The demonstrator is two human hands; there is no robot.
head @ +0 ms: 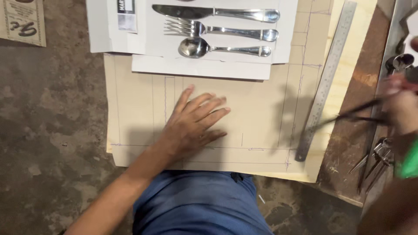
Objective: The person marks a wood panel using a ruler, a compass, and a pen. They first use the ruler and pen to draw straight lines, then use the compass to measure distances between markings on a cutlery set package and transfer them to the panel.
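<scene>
My left hand (193, 122) lies flat, fingers spread, on a pale plywood board (261, 109) marked with thin pen lines. My right hand (402, 106) is blurred at the right edge and grips a thin dark pen or pencil (348, 116) whose tip points left toward a long steel ruler (327, 78). The ruler lies slanted along the board's right side. At the top, a knife (215, 12), a fork (220, 29) and a spoon (222, 48) lie side by side on white card sheets (200, 67).
The board rests on a rough concrete floor (52, 122). A brown wooden panel (352, 143) lies under its right edge. More metal cutlery (376, 161) and a spoon (400, 62) sit at the far right. My blue-clad knee (200, 204) is below the board. A printed paper (24, 19) lies top left.
</scene>
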